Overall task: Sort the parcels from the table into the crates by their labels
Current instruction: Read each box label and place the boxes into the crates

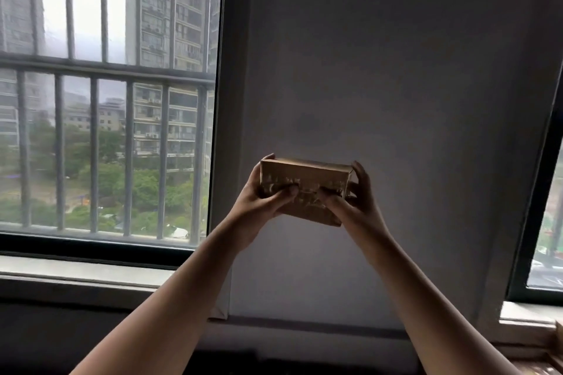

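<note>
Both hands raised, left hand (259, 201) and right hand (356, 201) gripping parcel (304, 179)

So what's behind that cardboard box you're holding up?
Behind the cardboard box, held by the left hand and right hand, is a plain grey wall, with a barred window further left. The patch of wall straight behind the box is covered.

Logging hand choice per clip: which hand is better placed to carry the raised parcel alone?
Neither clearly. The left hand and the right hand each grip one end of the parcel, thumbs on its near face, held before the wall. Its destination is out of view, so neither side is favoured.
</note>
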`<state>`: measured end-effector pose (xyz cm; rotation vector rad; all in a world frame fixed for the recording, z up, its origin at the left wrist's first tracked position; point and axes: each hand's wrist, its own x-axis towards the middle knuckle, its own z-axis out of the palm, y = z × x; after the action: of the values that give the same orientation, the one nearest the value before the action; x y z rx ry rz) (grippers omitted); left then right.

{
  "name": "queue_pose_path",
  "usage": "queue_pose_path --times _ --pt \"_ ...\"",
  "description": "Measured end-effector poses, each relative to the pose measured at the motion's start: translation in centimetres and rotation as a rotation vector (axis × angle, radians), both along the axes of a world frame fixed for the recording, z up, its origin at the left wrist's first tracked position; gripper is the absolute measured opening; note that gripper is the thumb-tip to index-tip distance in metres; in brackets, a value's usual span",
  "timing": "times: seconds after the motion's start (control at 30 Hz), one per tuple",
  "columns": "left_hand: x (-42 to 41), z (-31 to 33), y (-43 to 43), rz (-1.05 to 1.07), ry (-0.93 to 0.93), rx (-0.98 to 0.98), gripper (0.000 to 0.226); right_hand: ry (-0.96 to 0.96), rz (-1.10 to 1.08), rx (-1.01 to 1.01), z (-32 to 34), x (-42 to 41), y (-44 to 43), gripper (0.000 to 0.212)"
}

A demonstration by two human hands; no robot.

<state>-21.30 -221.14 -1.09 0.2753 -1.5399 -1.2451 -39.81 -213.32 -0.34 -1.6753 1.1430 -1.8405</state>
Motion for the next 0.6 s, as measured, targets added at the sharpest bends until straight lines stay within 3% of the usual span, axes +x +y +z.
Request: queue_pose_path --times 0.17,0.33,0.47,0.6 --pt "0.6 -0.6 -0.7 -0.018 0.014 -0.009 0.091 0.033 0.031 0.02 -0.6 -0.2 0.2 0.1" --pt "1.1 -1.2 -0.6 -0.015 0.192 0.157 0.057 -0.029 -0.018 -0.026 -1.4 -1.0 0.3 0.084" --pt "0.6 -1.9 -0.8 0.168 0.111 0.14 0.039 0.024 -0.131 -0.101 -2.2 -0.3 -0.1 0.047" --pt "0.4 -1.4 0.3 0.131 -0.037 0.159 0.042 0.042 -0.162 -0.154 -2.5 0.6 -0.3 0.049"
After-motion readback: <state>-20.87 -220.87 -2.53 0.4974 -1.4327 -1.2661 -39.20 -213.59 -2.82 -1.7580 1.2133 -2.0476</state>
